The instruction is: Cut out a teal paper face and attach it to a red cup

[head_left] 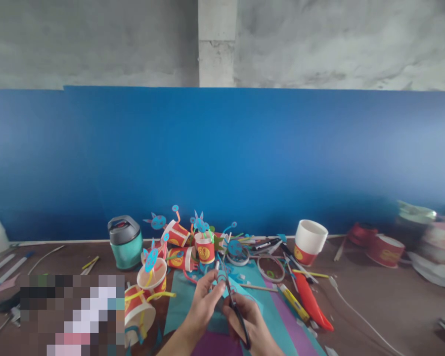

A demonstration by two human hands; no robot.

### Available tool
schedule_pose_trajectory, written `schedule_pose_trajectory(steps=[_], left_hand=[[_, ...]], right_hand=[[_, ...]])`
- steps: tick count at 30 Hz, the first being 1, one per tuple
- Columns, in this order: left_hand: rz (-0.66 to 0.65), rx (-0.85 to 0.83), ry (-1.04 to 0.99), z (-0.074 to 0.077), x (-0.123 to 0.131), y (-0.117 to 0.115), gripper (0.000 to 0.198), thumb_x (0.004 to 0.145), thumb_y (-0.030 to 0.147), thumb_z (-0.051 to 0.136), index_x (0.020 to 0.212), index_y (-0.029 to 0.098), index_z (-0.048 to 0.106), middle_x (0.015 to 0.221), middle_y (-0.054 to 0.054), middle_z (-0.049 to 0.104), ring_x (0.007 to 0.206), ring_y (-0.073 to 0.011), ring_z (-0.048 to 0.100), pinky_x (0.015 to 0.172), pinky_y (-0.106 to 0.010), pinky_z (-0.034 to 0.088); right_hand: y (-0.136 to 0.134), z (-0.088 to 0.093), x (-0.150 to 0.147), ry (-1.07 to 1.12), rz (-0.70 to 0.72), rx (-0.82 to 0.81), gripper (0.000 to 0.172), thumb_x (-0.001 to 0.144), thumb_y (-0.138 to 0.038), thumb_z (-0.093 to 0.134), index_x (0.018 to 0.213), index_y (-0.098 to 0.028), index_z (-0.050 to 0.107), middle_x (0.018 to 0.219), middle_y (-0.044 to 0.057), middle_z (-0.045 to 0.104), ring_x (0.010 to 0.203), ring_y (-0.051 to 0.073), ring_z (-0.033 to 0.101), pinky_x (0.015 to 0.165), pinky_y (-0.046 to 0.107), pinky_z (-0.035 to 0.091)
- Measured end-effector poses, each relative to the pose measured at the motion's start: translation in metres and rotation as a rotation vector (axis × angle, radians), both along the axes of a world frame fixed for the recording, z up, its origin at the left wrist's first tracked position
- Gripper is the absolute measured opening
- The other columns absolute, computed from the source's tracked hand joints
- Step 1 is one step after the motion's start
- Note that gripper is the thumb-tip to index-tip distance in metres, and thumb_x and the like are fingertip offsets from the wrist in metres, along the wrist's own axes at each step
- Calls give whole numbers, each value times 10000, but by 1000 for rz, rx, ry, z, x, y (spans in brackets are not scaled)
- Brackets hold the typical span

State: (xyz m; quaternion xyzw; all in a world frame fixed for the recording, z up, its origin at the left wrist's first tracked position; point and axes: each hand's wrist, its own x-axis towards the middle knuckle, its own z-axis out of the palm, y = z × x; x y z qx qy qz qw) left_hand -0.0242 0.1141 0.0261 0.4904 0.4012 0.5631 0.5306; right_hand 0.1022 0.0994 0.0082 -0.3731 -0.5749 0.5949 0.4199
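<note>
At 6 o'clock in the head view, above a teal sheet (pixel 178 299) on the desk (pixel 378 301), the left hand (pixel 207 296) pinches a small blue paper piece (pixel 221 278). The right hand (pixel 246 314) is closed round the scissors (pixel 233 299), whose blades point toward 11 o'clock, beside the piece. The step in hand appears to be trimming; a further snip would call for a steady pinch, with fingertips clear of the blades. Labels: from the hands, the upright red cup (pixel 204 249) at 11 o'clock and the white cup (pixel 311 242) at 2 o'clock bear yellow emblems; the yellow tube (pixel 293 302) at 3 o'clock seems printed. No lettering is legible.
</note>
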Motion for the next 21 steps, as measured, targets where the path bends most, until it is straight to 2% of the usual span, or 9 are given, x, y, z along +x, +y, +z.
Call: schedule_pose_trajectory(steps=[9, 15, 21], left_hand=[[90, 27, 6, -15, 1, 7, 361, 725, 538, 613, 664, 189, 540, 423, 99, 300, 393, -64, 242, 409, -204, 217], [81, -16, 18, -8, 3, 4, 356, 687, 507, 662, 646, 173, 547, 523, 71, 394, 430, -54, 280, 410, -191, 228], [80, -17, 22, -7, 2, 3, 316, 693, 482, 660, 665, 182, 564, 461, 83, 364, 406, -61, 277, 412, -197, 238]], right_hand=[[1, -3, 0, 1, -6, -13, 409, 723, -582, 614, 668, -184, 538, 379, -73, 438, 322, 62, 358, 351, 181, 270], [1, 1, 2, 11, 3, 9, 406, 731, -577, 611, 687, -180, 543, 449, -45, 505, 391, 82, 422, 406, 191, 331], [2, -2, 2, 13, 9, 5, 410, 743, -580, 599, 674, -184, 524, 403, -67, 449, 342, 67, 367, 368, 181, 284]])
